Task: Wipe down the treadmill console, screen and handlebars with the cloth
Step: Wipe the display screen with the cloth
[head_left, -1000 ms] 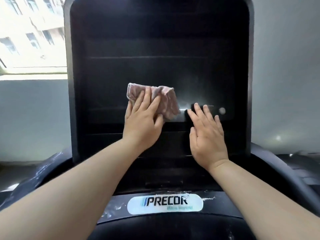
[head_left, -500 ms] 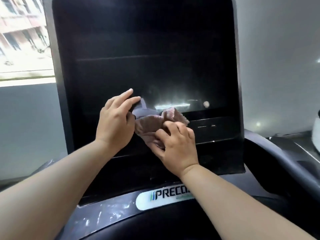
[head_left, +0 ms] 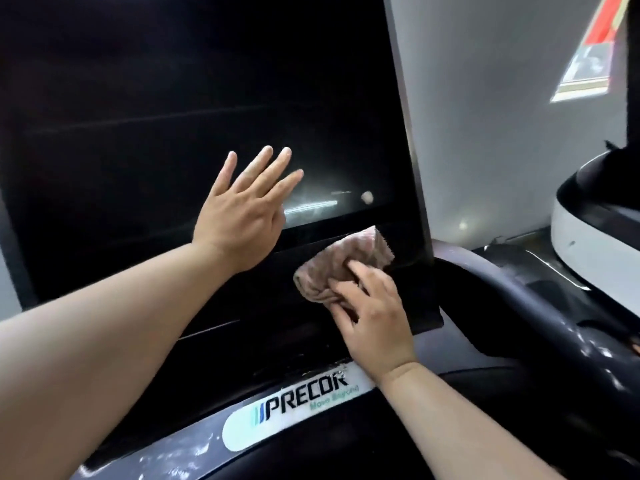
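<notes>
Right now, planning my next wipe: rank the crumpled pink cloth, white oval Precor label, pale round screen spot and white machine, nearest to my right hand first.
1. Pink cloth, gripped by the right hand.
2. Precor label, just below the hand.
3. Round spot, above on the screen.
4. White machine, far right.

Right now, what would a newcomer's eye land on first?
The left hand, fingers spread, stands out in front of the big dark screen at centre. Just below and to its right, the right hand grips a bunched pink cloth under the screen's lower right part. The white PRECOR label stands out at lower centre.
</notes>
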Available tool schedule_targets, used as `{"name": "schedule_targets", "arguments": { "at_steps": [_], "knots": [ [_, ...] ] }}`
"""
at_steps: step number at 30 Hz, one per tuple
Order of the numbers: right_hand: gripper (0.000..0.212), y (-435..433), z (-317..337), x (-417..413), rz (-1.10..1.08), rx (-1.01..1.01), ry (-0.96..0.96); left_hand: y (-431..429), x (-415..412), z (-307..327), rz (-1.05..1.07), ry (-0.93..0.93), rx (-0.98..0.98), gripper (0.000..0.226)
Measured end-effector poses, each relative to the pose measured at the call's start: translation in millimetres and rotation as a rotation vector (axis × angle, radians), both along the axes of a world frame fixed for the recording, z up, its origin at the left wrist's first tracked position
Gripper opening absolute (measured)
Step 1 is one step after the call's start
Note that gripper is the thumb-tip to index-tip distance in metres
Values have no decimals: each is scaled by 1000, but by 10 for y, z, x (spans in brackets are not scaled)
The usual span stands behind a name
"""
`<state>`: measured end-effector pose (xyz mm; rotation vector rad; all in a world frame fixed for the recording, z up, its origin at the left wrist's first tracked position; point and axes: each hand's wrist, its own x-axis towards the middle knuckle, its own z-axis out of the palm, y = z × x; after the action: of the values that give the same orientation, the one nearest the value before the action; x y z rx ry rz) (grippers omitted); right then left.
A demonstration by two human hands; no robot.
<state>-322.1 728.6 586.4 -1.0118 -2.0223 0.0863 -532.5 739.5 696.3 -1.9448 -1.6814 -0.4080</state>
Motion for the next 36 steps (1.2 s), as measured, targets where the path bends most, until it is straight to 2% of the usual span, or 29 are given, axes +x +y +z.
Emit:
{"name": "schedule_targets", "arguments": {
  "at_steps": [3,6,8,10,14,16,19,21,23,25,27,29,33,36],
  "knots": [
    [21,237,-5,331,-48,-53,21,35,12,-32,38,63,-9,50],
    [18,403,42,564,-317,-302,281,21,11,-42,46,61,5,50],
    [16,406,72,493,-434,-340,392,27,20,-46,49,61,11,51],
    [13,290,121,265,-391,-256,375,29,22,-52,60,61,13,50],
    [10,54,182,4,20,-114,134,29,26,-44,69,78,11,53],
    [2,280,235,160,-39,-140,164,27,31,-41,67,79,9,53],
    [17,626,344,360,-365,-344,366,29,16,-53,65,75,21,50],
    [16,562,351,213,-458,-296,399,30,16,-56,60,79,25,50],
    [9,278,305,-102,-314,-236,353,31,25,-46,65,82,27,52],
    [11,-3,234,-295,-89,-153,253,31,33,-45,67,86,19,53],
    [14,37,254,-251,0,-93,199,32,35,-46,66,89,21,53],
    [15,240,304,-69,-102,-125,240,32,40,-47,65,87,21,53],
    [4,461,367,92,-360,-328,466,25,39,-52,64,87,31,52],
    [9,283,336,-161,-314,-295,462,32,35,-50,72,87,35,53]
  ]
}}
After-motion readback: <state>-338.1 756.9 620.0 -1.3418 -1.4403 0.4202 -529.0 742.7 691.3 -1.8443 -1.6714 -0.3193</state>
